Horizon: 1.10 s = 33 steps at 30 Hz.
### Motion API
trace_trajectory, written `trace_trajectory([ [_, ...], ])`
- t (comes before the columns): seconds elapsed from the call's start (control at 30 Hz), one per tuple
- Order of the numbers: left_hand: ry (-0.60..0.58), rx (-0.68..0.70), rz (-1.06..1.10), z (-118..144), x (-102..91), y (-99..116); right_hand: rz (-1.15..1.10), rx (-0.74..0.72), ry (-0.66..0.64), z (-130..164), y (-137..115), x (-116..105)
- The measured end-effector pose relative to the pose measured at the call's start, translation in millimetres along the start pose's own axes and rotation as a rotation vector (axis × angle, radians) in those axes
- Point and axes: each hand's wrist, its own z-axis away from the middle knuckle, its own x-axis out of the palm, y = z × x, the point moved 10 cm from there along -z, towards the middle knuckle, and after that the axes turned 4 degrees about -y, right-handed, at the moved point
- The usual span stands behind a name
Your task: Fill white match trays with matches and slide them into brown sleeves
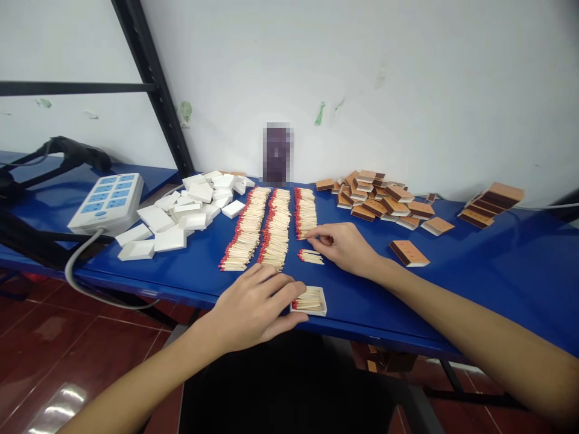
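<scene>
Head view: my left hand (pixel 253 307) rests at the near edge of the blue table (pixel 474 283), fingers loosely curled, fingertips touching the left end of a white tray (pixel 311 301) filled with matches, red heads to the left. My right hand (pixel 346 246) sits further in, fingers narrowed over a small bunch of matches (pixel 311 257) lying just past the tray; can't tell if it's actually pinching any. Three long rows of matches (pixel 271 228) run away from me, just left of the right hand. White trays piled (pixel 185 211) at left, brown sleeves (pixel 384 200) at right, one sleeve (pixel 409 253) alone near my right wrist. Power strip (pixel 108 202) far left.
</scene>
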Motion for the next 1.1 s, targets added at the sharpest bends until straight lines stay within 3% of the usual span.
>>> trace_trajectory([
  [0.77, -0.003, -0.002, 0.013, -0.8, 0.5, -0.4, 0.006, 0.003, -0.04, -0.9, 0.3, 3.9],
  [1.1, -0.003, 0.005, 0.014, 0.7, 1.6, -0.3, -0.142, 0.151, -0.073, 1.4, 7.5, 1.7],
])
